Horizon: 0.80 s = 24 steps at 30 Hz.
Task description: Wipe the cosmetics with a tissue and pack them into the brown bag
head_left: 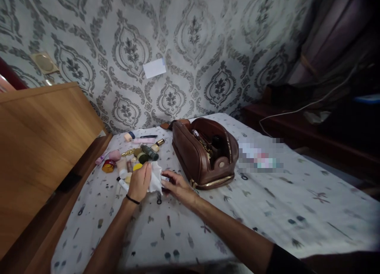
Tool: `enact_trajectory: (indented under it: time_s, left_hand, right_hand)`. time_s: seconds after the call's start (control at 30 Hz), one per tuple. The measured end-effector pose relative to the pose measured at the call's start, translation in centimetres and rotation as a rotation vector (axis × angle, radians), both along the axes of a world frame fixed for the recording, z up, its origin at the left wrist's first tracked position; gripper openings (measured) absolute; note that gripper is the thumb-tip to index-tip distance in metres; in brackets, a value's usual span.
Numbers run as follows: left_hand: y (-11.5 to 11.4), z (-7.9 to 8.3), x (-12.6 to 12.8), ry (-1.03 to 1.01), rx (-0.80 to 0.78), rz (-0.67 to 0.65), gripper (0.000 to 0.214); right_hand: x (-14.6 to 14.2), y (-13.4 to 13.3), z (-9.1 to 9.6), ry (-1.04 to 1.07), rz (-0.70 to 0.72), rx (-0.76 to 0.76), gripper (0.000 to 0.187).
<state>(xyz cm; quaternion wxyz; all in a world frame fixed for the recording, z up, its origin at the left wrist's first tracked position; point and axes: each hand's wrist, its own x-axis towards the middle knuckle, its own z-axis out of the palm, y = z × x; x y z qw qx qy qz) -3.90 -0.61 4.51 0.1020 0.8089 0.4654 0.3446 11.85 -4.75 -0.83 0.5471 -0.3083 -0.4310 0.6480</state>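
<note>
My left hand [140,182], with a dark band at the wrist, is closed on a crumpled white wipe or tissue [155,177]. Just to its right, my right hand [177,186] grips a small dark-edged item [165,179], mostly hidden by the fingers and the white sheet; its kind does not show. The sheet touches or nearly touches this item. Beyond my left hand lies a cluster of cosmetics, among them a dark green tube [149,152], an amber jar [109,166] and a pink tube [143,140]. A brown leather toiletry bag [190,155] stands unzipped right of my hands, with items inside.
Everything rests on a patterned white cloth [190,234] against a papered wall. A wooden panel [50,147] rises at the left. A blurred-out item [258,155] lies right of the bag. A white cable [308,104] runs along the dark furniture at the right.
</note>
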Motion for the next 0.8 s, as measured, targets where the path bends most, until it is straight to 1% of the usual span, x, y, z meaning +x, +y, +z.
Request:
enact_trajectory:
  time_s: [0.1,0.2,0.27,0.37,0.43,0.53,0.6,0.7,0.77,0.8]
  left_hand:
    - [0.4,-0.2,-0.3,-0.082,-0.062,0.001,0.036]
    - [0.5,-0.6,-0.3,-0.308,-0.189,-0.034,0.039]
    - [0.6,-1.0,-0.3,-0.439,-0.28,-0.06,0.041]
    - [0.9,-1.7,-0.8,-0.531,-0.381,-0.094,0.04]
    - [1.1,-2.0,-1.2,-0.593,-0.443,-0.106,0.038]
    - [1.2,-2.1,-1.4,-0.695,-0.52,-0.089,0.034]
    - [1.1,-2.1,-1.2,-0.754,-0.566,-0.078,0.034]
    - [0.6,-2.5,-0.9,-0.823,-0.598,-0.076,0.035]
    - [0.4,-3.2,-0.7,-0.862,-0.585,-0.07,0.037]
    - [0.3,-3.6,-0.7,-0.846,-0.563,-0.072,0.039]
  right_hand:
    - [-0.1,-0.1,0.2,-0.06,0.022,0.06,0.057]
    - [-0.2,-0.4,0.6,-0.105,-0.008,0.146,0.058]
    - [-0.4,-0.6,0.8,-0.148,-0.037,0.167,0.056]
    - [-0.4,-0.9,1.0,-0.174,-0.037,0.152,0.052]
    - [-0.4,-1.0,1.1,-0.14,0.007,0.13,0.051]
    - [-0.2,-1.0,1.2,-0.077,0.087,0.103,0.051]
    - [-0.1,-1.0,1.3,-0.079,0.13,0.098,0.051]
    - [-0.1,-1.0,1.5,-0.101,0.154,0.095,0.049]
    - [-0.2,-1.0,1.5,-0.077,0.156,0.071,0.048]
    - [-0.2,-1.0,1.5,-0.053,0.156,0.052,0.048]
